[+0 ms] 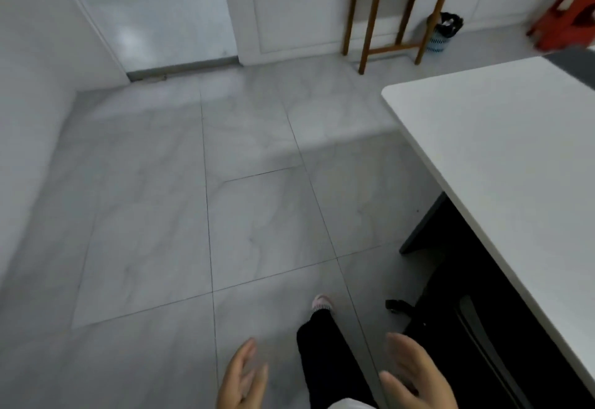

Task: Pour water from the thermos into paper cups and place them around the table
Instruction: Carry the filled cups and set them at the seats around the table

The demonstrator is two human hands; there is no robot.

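Observation:
A white table [502, 138] fills the right side, and I see its near-left corner and bare top. No thermos or paper cup shows in this view. My left hand [241, 379] hangs at the bottom centre with relaxed fingers and holds nothing. My right hand [415, 376] is at the bottom right, near the table's edge, fingers straight and empty. Both are blurred by motion. A black trouser leg and one slipper [322, 304] show between them over the grey floor tiles.
A wooden stand [396, 6] is against the far wall, with a small bin [442, 33] beside it. A red stool [566, 19] sits at the far right. A closed door [154, 12] is at the back left. Dark table legs [421, 225] and a chair caster [394, 305] lie under the table.

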